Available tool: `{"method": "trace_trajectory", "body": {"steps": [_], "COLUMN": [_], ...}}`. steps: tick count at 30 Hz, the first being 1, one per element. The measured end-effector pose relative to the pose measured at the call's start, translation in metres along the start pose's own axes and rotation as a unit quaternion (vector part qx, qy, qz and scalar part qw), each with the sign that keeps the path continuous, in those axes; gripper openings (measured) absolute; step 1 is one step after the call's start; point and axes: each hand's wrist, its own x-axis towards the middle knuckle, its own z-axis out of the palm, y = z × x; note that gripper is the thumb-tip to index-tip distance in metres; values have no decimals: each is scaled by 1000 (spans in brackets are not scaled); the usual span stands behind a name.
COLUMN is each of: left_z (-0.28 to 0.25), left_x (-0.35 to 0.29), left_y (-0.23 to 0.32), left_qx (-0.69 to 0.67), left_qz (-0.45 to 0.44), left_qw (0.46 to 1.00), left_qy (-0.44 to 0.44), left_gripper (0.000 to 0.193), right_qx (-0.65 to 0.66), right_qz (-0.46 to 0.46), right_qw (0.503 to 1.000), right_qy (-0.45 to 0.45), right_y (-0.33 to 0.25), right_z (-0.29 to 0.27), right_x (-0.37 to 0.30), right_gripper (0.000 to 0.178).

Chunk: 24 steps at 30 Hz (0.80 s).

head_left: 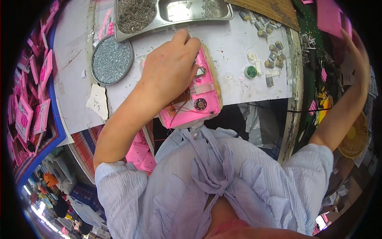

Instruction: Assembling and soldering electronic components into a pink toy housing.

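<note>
A pink plastic casing lies open side up at the near edge of the white-covered table, with thin wires, a small round black part and a small metal part inside. My left hand is closed over its far left portion, fingers curled down; the fingertips are hidden. Out to the far right, my right hand is raised at the rim of the view, its fingers closed at the edge of a flat pink plastic panel.
A metal tray of springs stands at the back, beside a round dish of small screws. Small motors and a green-topped part lie to the right. At left, a blue-edged bin holds pink casings. A woven basket sits right.
</note>
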Motion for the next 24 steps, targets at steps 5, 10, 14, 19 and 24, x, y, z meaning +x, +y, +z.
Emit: {"method": "trace_trajectory", "body": {"steps": [5,10,14,19,24], "left_z": [-36,-57,-59,-70,-85], "left_x": [-12,-29,-46,-56,-50], "left_y": [-7,-2,-11,3,-5], "left_qx": [-174,-481,-553,-724,-635], "left_qz": [29,-109,-187,-167,-140], "left_qw": [978,869,810,668,749], "left_qy": [109,36,54,33,128], "left_gripper": [42,42,41,45,41], "right_qx": [334,585,778,773,719], "right_qz": [8,-60,-81,-71,17], "right_qw": [942,779,603,595,669], "right_qy": [-32,-220,-157,-208,-186], "right_y": [-179,-248,-249,-258,-293], "right_z": [46,100,168,190,177], "right_x": [-152,-106,-90,-80,-85], "right_gripper": [41,46,36,40,49]}}
